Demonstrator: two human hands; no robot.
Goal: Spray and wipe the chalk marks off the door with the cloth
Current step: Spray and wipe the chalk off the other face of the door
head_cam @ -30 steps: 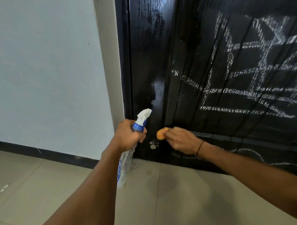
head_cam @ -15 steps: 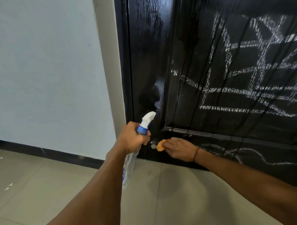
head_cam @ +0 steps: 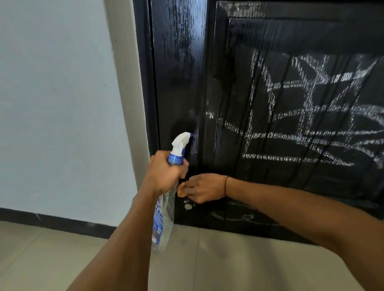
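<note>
A glossy black door point(head_cam: 179, 58) fills the upper right, wet streaks running down it. White chalk marks point(head_cam: 305, 124) cross its inset panel, and a fainter scribble point(head_cam: 237, 217) sits near the bottom rail. My left hand point(head_cam: 166, 174) grips the neck of a clear spray bottle point(head_cam: 165, 220) with a white and blue nozzle pointing at the door's left stile. My right hand point(head_cam: 204, 187) holds a small orange cloth point(head_cam: 182, 189) against the door's lower left, just right of the bottle. Most of the cloth is hidden under my fingers.
A pale wall point(head_cam: 54, 106) with a dark skirting strip point(head_cam: 58, 221) stands left of the door frame point(head_cam: 128, 82). Beige floor tiles point(head_cam: 212, 264) lie below. A small metal fitting point(head_cam: 188, 207) sits on the door just under my right hand.
My right hand with the cloth has slid down and left along the door's lower left, closer to the bottle. The view has tilted upward, showing more of the panel.
</note>
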